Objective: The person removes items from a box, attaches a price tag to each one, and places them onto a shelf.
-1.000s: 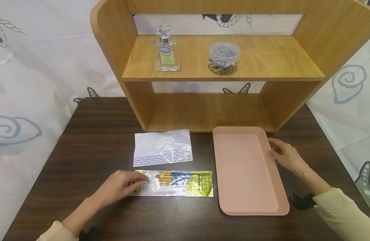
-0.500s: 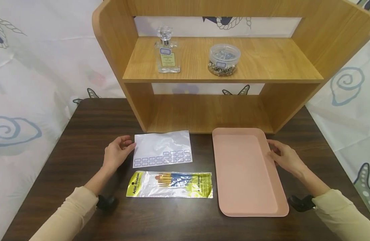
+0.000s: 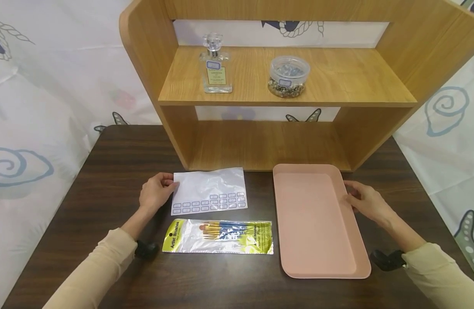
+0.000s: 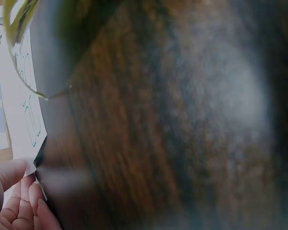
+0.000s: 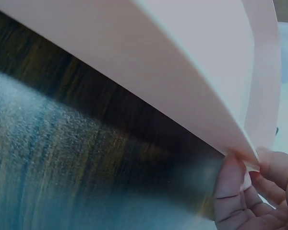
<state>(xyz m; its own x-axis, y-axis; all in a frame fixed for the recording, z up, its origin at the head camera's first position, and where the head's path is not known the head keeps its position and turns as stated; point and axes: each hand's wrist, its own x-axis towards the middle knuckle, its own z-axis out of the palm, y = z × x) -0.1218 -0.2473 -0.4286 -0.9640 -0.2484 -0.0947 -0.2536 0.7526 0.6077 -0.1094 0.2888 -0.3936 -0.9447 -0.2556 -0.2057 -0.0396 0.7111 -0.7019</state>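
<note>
My left hand (image 3: 156, 192) pinches the left edge of a white sheet of small blue-bordered labels (image 3: 208, 182), thumb on top and fingers beneath. The left wrist view shows the thumb (image 4: 12, 172) at the sheet's corner. Nearer to me lies a clear and yellow packet of artist brushes (image 3: 225, 246), flat on the table. At the right, my right hand (image 3: 366, 201) holds the long right rim of a pink tray (image 3: 318, 227). In the right wrist view the thumb (image 5: 278, 165) is over the tray's rim and the fingers are below it.
A wooden shelf (image 3: 260, 143) stands behind the sheet and tray. Its upper board bears a glass perfume bottle (image 3: 216, 71) and a round clear jar (image 3: 289, 76) of small metal pieces, both labelled. All rests on a dark wooden table (image 3: 113, 171) before a patterned cloth.
My left hand has left the brush packet's left end, moved up to the label sheet and taken its left edge. The right hand has stayed at the tray's rim.
</note>
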